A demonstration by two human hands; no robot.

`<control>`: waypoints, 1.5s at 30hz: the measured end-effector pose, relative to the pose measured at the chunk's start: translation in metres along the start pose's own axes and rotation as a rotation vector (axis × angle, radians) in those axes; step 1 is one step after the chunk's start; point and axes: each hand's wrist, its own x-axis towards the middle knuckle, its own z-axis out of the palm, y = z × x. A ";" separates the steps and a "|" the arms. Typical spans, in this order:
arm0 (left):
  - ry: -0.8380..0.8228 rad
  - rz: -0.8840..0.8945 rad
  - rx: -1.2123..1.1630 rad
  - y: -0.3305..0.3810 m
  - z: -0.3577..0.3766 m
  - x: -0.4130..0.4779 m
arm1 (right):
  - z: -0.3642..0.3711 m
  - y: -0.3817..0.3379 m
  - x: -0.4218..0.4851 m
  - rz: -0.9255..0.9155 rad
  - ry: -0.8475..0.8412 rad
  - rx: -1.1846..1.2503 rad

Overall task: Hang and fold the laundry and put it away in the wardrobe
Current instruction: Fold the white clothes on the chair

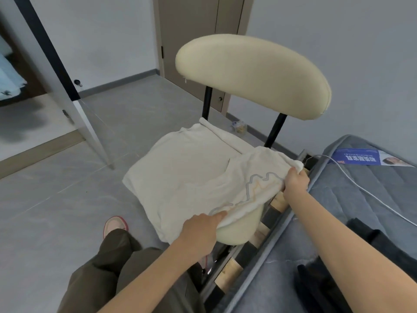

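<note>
Left hand (198,229), right hand (295,182) hold shirt (180,168)

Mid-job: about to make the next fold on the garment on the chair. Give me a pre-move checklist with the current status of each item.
1. Right hand grips the garment's far right edge: ok.
2. Left hand pinches the near edge: ok.
3. Garment is supported by the chair seat: ok, though its left side overhangs the seat.
4. Garment lies flat: not ok. The back edge is rolled up and the right part is bunched.
5. Backrest is free of cloth: ok.
6. Cable on the bed is apart from the right hand: cannot tell. It runs close behind that hand.
</note>
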 end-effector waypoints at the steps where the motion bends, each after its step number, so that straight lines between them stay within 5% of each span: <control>1: -0.015 0.017 -0.041 0.007 0.000 -0.004 | -0.012 -0.001 -0.001 -0.002 0.015 -0.005; 14: -0.161 0.109 -0.331 0.039 -0.026 -0.028 | -0.083 -0.018 -0.008 -0.053 0.099 0.038; 28: 0.103 -0.143 -0.310 -0.110 -0.117 0.039 | 0.066 -0.077 -0.005 -0.006 -0.093 0.250; 38: 0.255 -0.364 -0.321 -0.203 -0.110 0.104 | 0.181 -0.064 0.022 0.059 -0.170 0.145; 43: 0.374 -0.402 -0.305 -0.224 -0.098 0.111 | 0.194 -0.050 0.023 0.069 -0.384 0.125; 45: 0.392 -0.432 -0.262 -0.223 -0.095 0.108 | 0.191 -0.040 0.018 -0.069 -0.466 -0.030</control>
